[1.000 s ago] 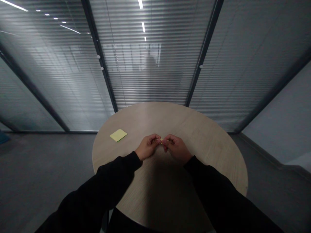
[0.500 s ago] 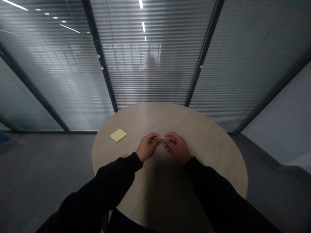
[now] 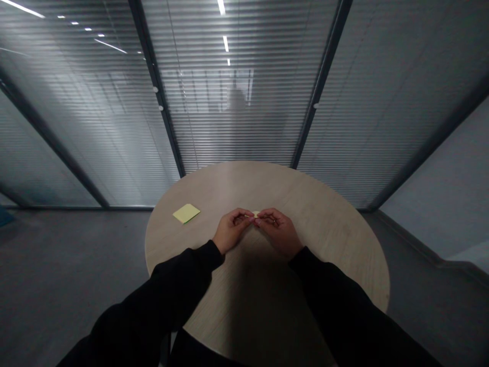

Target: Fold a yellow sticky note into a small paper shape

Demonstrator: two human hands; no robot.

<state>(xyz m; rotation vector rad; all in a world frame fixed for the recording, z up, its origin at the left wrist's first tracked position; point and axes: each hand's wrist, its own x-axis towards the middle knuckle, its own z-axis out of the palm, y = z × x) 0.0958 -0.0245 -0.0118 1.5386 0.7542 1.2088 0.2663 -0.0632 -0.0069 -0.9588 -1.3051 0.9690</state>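
Observation:
My left hand (image 3: 230, 230) and my right hand (image 3: 277, 230) meet over the middle of a round wooden table (image 3: 336, 229). Both pinch a small folded piece of yellow paper (image 3: 255, 214) between their fingertips, which hide most of it. Both hands have their fingers curled in. Black sleeves cover my arms. A pad of yellow sticky notes (image 3: 186, 213) lies flat on the table to the left of my left hand, apart from it.
Glass walls with closed blinds and dark frames stand right behind the table. Grey floor surrounds the table on the left and right. A pale wall runs along the right side.
Both hands have shifted slightly up and away from me, still pinching the yellow paper. The fingers have changed their hold a little. The pad of notes has not moved.

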